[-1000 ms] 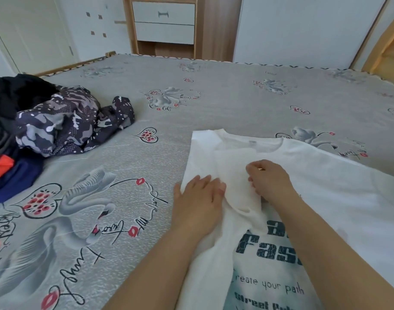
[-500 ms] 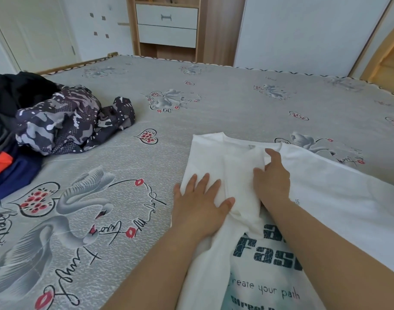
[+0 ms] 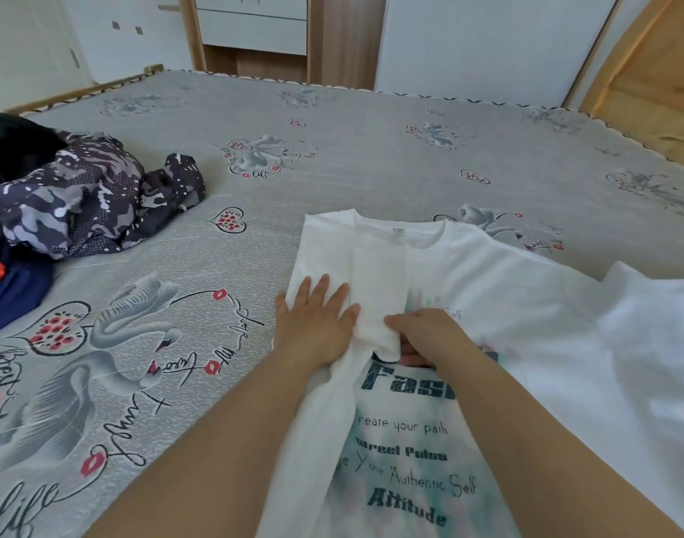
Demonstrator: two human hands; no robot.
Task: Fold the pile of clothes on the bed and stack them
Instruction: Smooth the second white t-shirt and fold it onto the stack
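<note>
A white T-shirt (image 3: 526, 304) with teal and black print lies face up on the grey bed (image 3: 371, 168), its left side folded in over the chest. My left hand (image 3: 313, 324) presses flat, fingers spread, on the folded left edge. My right hand (image 3: 425, 335) pinches the lower end of the folded-in sleeve strip, thumb beneath the cloth. The pile of unfolded clothes (image 3: 61, 203) sits at the far left: a camouflage-patterned garment on top, with black, navy and orange cloth beneath it.
The bed's sheet has a swan and heart print. A wooden bed frame edge (image 3: 80, 91) runs along the far left. Drawers (image 3: 251, 17) and a white wall stand beyond the bed, wooden panelling (image 3: 650, 71) at the right.
My right hand has slid from the collar area down the folded sleeve strip to its lower end. My left hand has stayed pressed on the folded edge. The camera has tilted down slightly.
</note>
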